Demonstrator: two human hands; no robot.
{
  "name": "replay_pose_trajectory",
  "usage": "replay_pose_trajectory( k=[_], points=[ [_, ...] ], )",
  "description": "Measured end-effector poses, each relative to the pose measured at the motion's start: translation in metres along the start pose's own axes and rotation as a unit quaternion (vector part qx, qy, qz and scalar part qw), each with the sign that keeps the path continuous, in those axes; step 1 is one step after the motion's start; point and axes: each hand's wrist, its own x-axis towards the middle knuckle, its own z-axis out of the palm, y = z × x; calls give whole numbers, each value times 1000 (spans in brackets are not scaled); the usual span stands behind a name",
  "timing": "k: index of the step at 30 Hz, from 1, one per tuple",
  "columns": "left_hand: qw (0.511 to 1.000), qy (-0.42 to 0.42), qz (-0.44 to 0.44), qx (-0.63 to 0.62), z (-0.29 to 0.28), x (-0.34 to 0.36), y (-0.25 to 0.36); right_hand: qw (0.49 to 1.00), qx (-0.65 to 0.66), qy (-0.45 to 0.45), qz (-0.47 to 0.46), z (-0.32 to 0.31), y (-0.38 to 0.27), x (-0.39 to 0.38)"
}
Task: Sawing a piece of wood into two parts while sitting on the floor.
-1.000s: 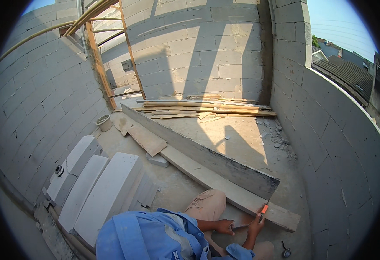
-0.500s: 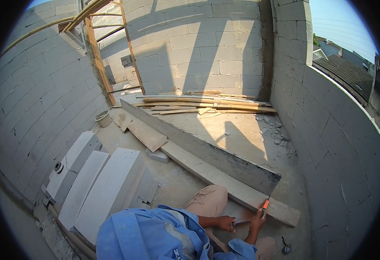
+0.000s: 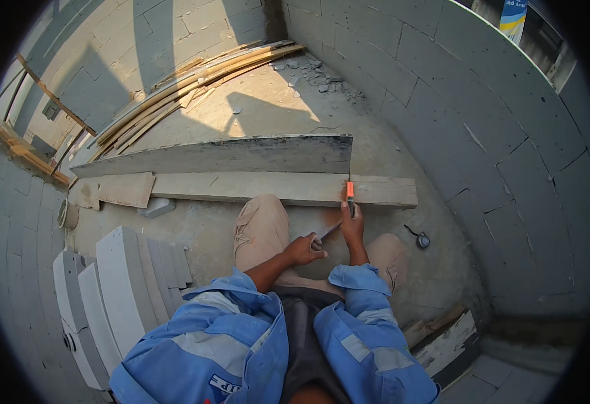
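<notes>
My right hand [image 3: 353, 225] is closed round a slim tool with an orange and black body [image 3: 350, 190]. It points away from me, its tip at the near edge of a long wooden beam [image 3: 254, 185]; its exact kind is unclear. Lower and to the left, my left hand [image 3: 303, 250] grips a thin grey bar [image 3: 330, 232] that slants up toward my right wrist. Reddish dust lies on the floor around the bar. Behind the beam a long grey board [image 3: 241, 155] stands on edge, its right end just beyond the orange tool.
A round dark tape measure [image 3: 422, 240] lies right of my knee. Pale blocks [image 3: 128, 273] stand at the left, near a bucket [image 3: 68, 214]. Wood strips [image 3: 194, 82] and rubble [image 3: 322, 77] lie at the back. A block wall [image 3: 463, 121] closes the right side.
The view has turned right and down, bringing both hands, the beam and the tape measure nearer the middle. Both hands keep their grips, and the orange tool stays at the beam.
</notes>
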Motion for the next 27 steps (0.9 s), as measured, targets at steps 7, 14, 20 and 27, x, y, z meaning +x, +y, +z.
replay_pose_trajectory(
  k=[7,14,20,27],
  points=[
    [999,1,18,-42,11,2,2,999,-30,12,23,-7,19,-4],
    [998,-7,11,-58,10,2,1,998,-68,8,-3,-4,18,-8],
    [969,11,-59,-238,2,24,0,995,-83,36,-53,-4,9,-10],
    [818,21,-245,-520,-27,74,-7,985,-151,78,20,5,-41,-3]
  ],
)
